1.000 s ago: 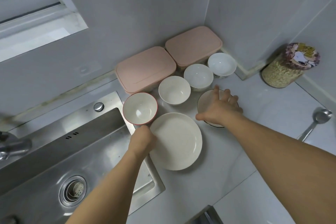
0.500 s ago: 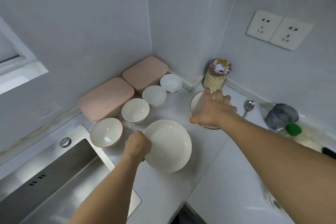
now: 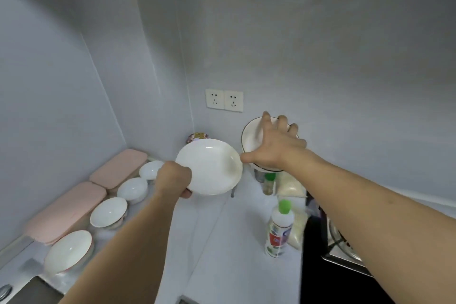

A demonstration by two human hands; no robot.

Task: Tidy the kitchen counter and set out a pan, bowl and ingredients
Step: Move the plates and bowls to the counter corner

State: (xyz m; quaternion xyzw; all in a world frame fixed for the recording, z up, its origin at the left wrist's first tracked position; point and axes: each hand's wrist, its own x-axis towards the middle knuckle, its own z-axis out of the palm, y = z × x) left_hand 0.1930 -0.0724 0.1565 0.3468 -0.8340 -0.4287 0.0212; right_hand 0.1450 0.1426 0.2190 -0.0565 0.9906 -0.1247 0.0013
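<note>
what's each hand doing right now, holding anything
Left hand: closed on the rim of the white plate, holding it up.
Right hand: fingers spread over the dark-rimmed bowl, gripping it from above.

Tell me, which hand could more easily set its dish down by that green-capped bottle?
Probably the right hand: its bowl is above the green-capped bottle side, while the left hand holds the plate nearer the corner.

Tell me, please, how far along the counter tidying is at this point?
Done: four white bowls sit lined up beside two pink lidded boxes. In hand: the left hand grips a wide white plate; the right hand holds a dark-rimmed white bowl. Left: no pan shows yet.
</note>
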